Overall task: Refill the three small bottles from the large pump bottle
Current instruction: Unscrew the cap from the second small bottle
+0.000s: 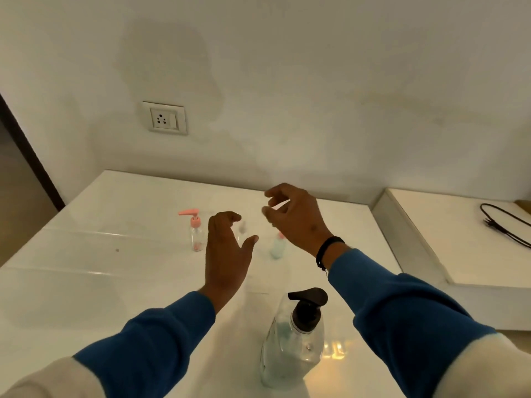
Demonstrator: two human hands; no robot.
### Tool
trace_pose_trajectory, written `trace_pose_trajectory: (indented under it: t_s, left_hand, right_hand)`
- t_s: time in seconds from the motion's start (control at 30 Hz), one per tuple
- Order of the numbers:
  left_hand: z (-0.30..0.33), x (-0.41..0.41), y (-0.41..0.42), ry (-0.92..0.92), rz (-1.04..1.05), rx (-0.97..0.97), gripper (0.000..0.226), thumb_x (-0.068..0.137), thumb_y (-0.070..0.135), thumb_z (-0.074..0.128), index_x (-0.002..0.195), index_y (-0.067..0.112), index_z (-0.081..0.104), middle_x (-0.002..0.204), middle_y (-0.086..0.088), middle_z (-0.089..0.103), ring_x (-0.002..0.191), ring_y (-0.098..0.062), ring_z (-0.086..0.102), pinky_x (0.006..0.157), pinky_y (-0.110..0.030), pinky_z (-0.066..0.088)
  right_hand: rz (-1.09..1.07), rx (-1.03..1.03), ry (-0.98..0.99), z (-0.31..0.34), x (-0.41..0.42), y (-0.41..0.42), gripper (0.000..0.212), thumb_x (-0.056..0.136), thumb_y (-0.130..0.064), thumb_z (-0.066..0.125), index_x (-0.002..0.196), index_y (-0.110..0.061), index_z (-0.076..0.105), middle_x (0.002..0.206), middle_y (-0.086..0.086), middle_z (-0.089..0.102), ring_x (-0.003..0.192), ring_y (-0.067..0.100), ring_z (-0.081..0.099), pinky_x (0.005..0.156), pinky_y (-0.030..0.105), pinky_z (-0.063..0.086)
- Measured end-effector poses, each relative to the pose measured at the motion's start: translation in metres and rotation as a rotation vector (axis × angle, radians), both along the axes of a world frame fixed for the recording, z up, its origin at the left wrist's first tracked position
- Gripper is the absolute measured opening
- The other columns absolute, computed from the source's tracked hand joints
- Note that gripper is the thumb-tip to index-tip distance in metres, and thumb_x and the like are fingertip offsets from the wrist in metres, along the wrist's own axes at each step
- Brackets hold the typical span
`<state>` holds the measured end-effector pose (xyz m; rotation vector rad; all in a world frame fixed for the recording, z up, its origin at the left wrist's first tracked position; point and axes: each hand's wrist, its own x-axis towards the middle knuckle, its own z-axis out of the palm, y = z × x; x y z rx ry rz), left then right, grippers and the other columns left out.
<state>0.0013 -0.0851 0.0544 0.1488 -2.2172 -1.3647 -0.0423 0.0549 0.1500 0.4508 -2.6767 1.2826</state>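
A large clear pump bottle (290, 343) with a black pump head stands near the front of the white counter (100, 268). At the back left stands a small clear bottle (196, 235) with a pink pump. A second small bottle (242, 229) is mostly hidden behind my left hand. A third small bottle (278, 247) with pale blue liquid shows under my right hand. My left hand (227, 254) hovers open above the counter, fingers curled. My right hand (296, 219) hovers higher, fingers apart, holding nothing.
A wall socket (165, 118) sits on the white wall behind the counter. A raised white ledge (459, 239) at the right carries a black cable (505, 225). A dark door frame (26, 150) runs along the left.
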Motion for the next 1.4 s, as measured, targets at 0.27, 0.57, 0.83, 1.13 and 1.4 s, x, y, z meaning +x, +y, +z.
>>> trace_pose_trajectory:
  t_s: [0.27,0.57,0.83,1.13,1.4]
  left_hand:
    - [-0.030,-0.032,0.000,-0.184,0.006,0.087,0.068,0.086,0.031,0.079,0.142,0.017,0.045,0.141,-0.003,0.054,0.128,-0.022,0.053,0.106,-0.042,0.048]
    - [-0.045,-0.042,-0.001,-0.185,-0.003,0.085,0.028,0.090,0.012,0.073,0.116,0.012,0.064,0.109,-0.002,0.069,0.102,-0.019,0.064,0.087,-0.030,0.052]
    - [-0.038,-0.037,0.002,-0.131,0.004,0.053,0.027,0.089,0.007,0.074,0.114,0.011,0.065,0.100,0.007,0.064,0.097,-0.016,0.063,0.083,-0.023,0.049]
    - [-0.011,-0.026,-0.003,-0.042,0.016,0.055,0.031,0.089,0.014,0.075,0.119,0.014,0.067,0.108,0.002,0.071,0.099,-0.014,0.065,0.085,-0.022,0.049]
    - [0.081,-0.010,-0.004,0.154,-0.014,0.042,0.027,0.087,0.029,0.078,0.112,0.020,0.073,0.096,0.007,0.072,0.089,-0.011,0.066,0.079,-0.025,0.054]
  right_hand:
    - [0.166,0.261,-0.203,-0.036,-0.021,-0.009,0.047,0.091,-0.024,0.075,0.135,-0.019,0.058,0.127,0.002,0.063,0.101,0.017,0.062,0.100,0.034,0.051]
    - [0.193,0.187,-0.248,-0.063,-0.038,-0.016,0.045,0.088,-0.017,0.076,0.131,-0.016,0.063,0.125,0.002,0.067,0.117,0.015,0.061,0.082,0.016,0.049]
    - [0.209,0.138,-0.215,-0.059,-0.035,-0.013,0.037,0.088,-0.012,0.075,0.124,-0.014,0.067,0.121,0.000,0.071,0.110,0.016,0.065,0.081,0.017,0.052]
    - [0.212,0.007,-0.228,-0.039,-0.027,-0.012,0.033,0.089,-0.011,0.075,0.121,-0.015,0.069,0.117,-0.002,0.073,0.085,0.021,0.076,0.087,0.041,0.062]
    - [0.154,-0.146,-0.112,0.059,0.006,-0.012,0.019,0.092,-0.019,0.075,0.110,-0.014,0.073,0.102,-0.005,0.075,0.071,0.025,0.073,0.061,0.030,0.062]
